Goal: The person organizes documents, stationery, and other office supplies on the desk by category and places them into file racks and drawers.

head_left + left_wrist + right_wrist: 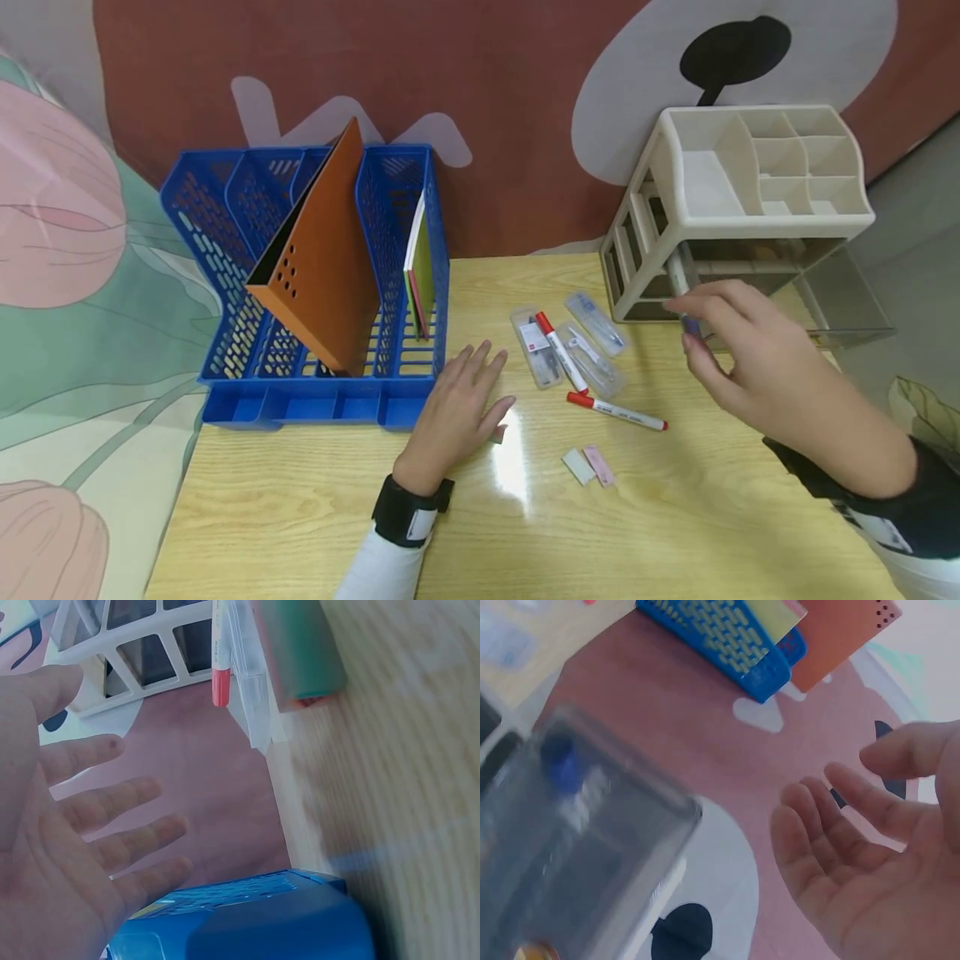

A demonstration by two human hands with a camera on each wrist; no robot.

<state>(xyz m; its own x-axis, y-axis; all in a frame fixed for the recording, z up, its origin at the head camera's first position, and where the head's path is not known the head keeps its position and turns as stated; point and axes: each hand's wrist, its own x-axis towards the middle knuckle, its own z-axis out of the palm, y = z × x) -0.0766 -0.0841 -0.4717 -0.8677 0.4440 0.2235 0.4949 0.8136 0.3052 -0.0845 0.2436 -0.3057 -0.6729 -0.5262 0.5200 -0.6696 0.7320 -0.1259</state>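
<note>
My left hand (457,408), fingers spread, is over the table beside the blue desk file rack's (315,400) front right corner. A small block (498,434) shows partly from under its thumb; it looks green in the left wrist view. At the right, my right hand (757,358) is by the white desktop drawer organizer (772,225). Its fingers are loosely bent, with nothing between them in the right wrist view. A blue-capped marker (574,780) is seen through the clear drawer (622,847) in front of that hand; the head view shows the marker (679,275) beyond the fingertips.
Two red-capped markers, one crossing the cases (562,354) and one on the table (618,412), lie mid-table among several clear plastic cases (596,323). White (577,466) and pink (598,464) erasers lie nearer. The rack holds an orange folder (330,275) and thin booklets (422,275).
</note>
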